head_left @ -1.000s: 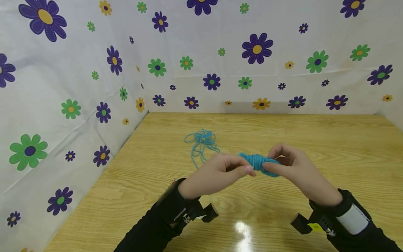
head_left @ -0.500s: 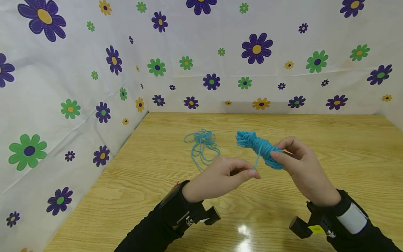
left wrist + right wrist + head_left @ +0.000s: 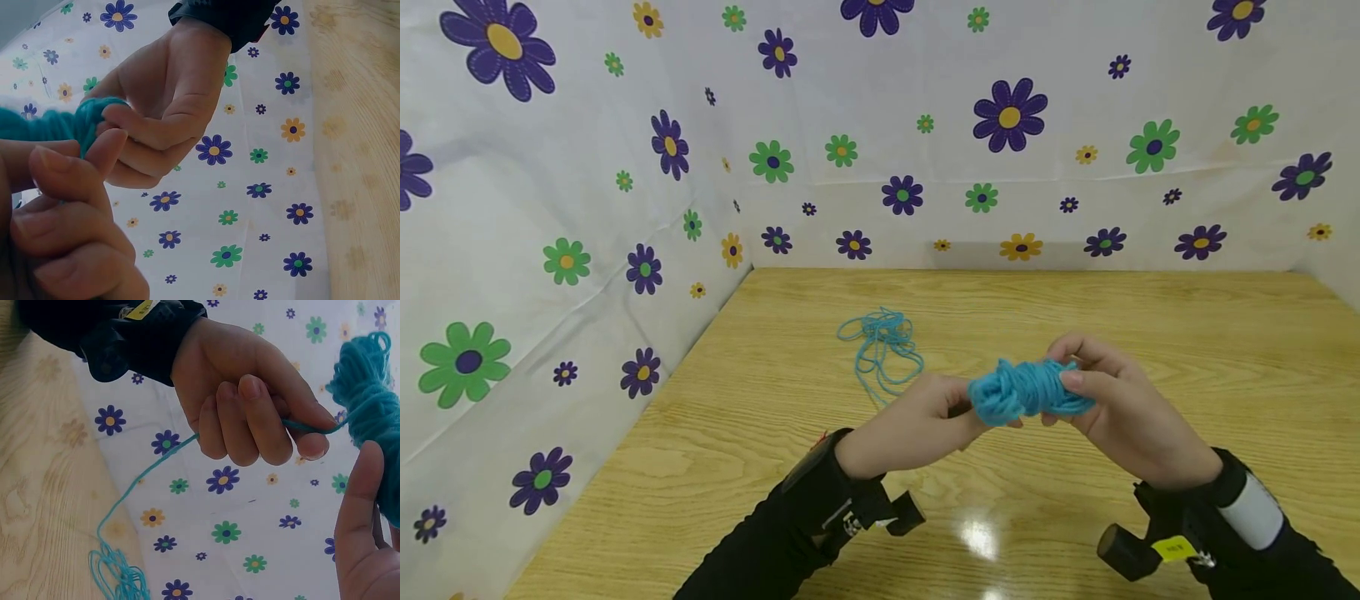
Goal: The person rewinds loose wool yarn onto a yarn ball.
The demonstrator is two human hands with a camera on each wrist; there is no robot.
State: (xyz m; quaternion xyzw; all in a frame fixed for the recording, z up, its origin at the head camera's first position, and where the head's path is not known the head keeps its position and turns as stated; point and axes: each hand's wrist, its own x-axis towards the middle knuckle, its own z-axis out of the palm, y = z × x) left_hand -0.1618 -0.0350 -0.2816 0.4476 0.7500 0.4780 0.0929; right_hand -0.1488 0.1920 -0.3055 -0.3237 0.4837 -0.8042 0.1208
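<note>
A wound bundle of blue yarn [image 3: 1030, 390] is in the air over the table, tied round its middle with loops at its end. My right hand [image 3: 1138, 417] grips its right end between thumb and fingers. Close by on the left, my left hand [image 3: 925, 425] has its fingertips partly hidden behind the bundle. In the right wrist view, that left hand [image 3: 250, 406] pinches a single strand [image 3: 150, 469] with its lower fingers curled over it. One end of the strand goes to the bundle [image 3: 369, 406], the other down to a loose heap of yarn [image 3: 122, 578].
The loose yarn heap [image 3: 886, 337] lies in tangled loops on the wooden table [image 3: 1187, 325], behind my left hand. Flower-printed white cloth [image 3: 850, 92] stands along the back and left sides. A wrist camera with dark straps sits on each arm.
The bundle first tipped up to the left, showing a taut strand to the left hand, then turned level with its looped end toward me, in front of the left fingertips. The heap stays put.
</note>
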